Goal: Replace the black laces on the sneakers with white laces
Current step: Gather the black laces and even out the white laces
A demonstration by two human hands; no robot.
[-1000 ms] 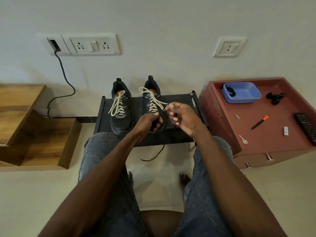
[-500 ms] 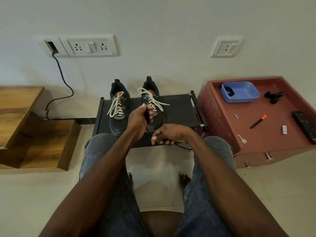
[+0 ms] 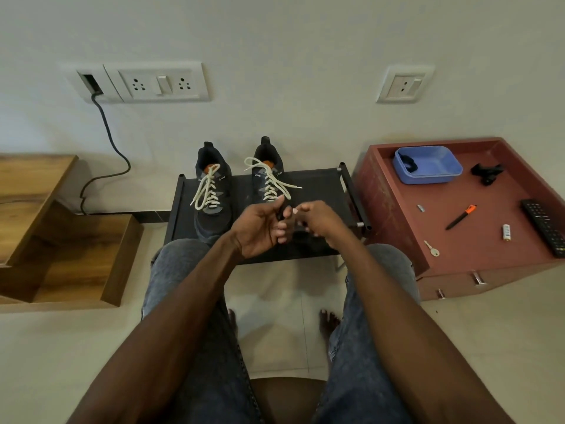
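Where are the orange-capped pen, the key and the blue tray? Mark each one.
orange-capped pen [image 3: 460, 217], head view, middle of its black barrel
key [image 3: 432, 249], head view, its shaft
blue tray [image 3: 444, 175], head view, its near rim

Black rack [image 3: 318, 185] — two white-laced sneakers [image 3: 211, 194] on top

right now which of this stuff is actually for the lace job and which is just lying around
For the job: left sneaker, right sneaker, white laces, black lace held in left hand and right hand.

Lying about: blue tray, pen, key, remote.
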